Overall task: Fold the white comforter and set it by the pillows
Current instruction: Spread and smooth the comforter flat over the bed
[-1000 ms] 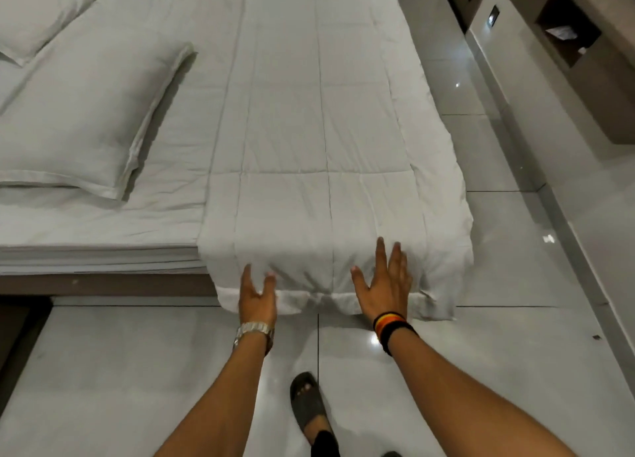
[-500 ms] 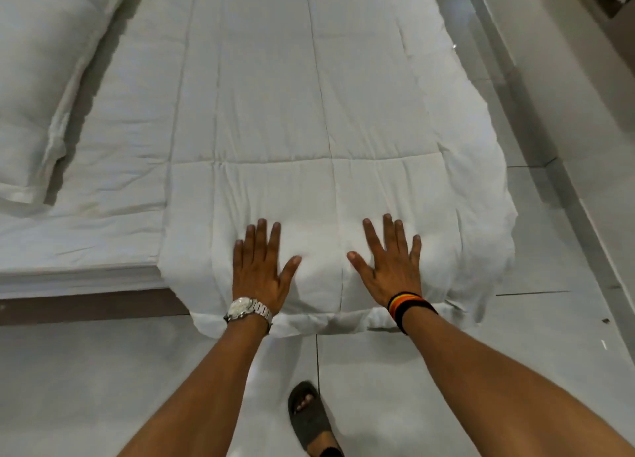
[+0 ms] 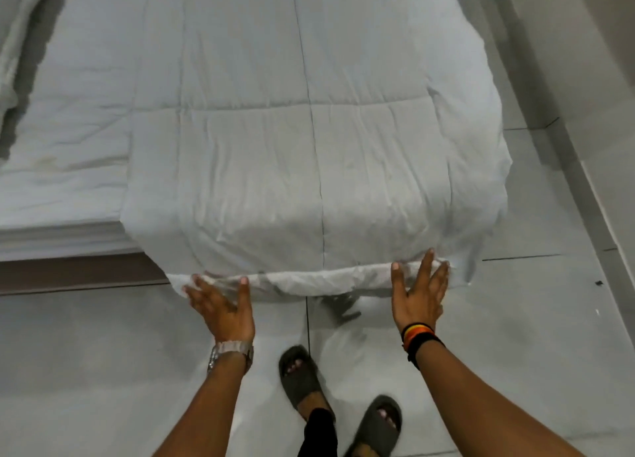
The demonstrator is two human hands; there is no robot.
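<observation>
The white comforter (image 3: 309,147) lies as a long folded strip across the bed, its near end hanging over the bed's side toward me. My left hand (image 3: 220,305) is at the left part of the hanging hem, fingers spread and touching the cloth. At the right part of the same hem is my right hand (image 3: 417,295), fingers apart against the edge. Neither hand has closed around the fabric. A pillow (image 3: 13,37) shows only as a sliver at the far left edge.
The bed sheet (image 3: 68,147) lies left of the comforter, with the brown bed base (image 3: 68,271) below it. Grey floor tiles (image 3: 103,370) surround me; my two sandalled feet (image 3: 302,377) stand close to the bed. A wall base (image 3: 584,112) runs along the right.
Both hands slid back from the top of the comforter down to its hanging hem. The view moved closer and lower, so most of the pillow has left the frame.
</observation>
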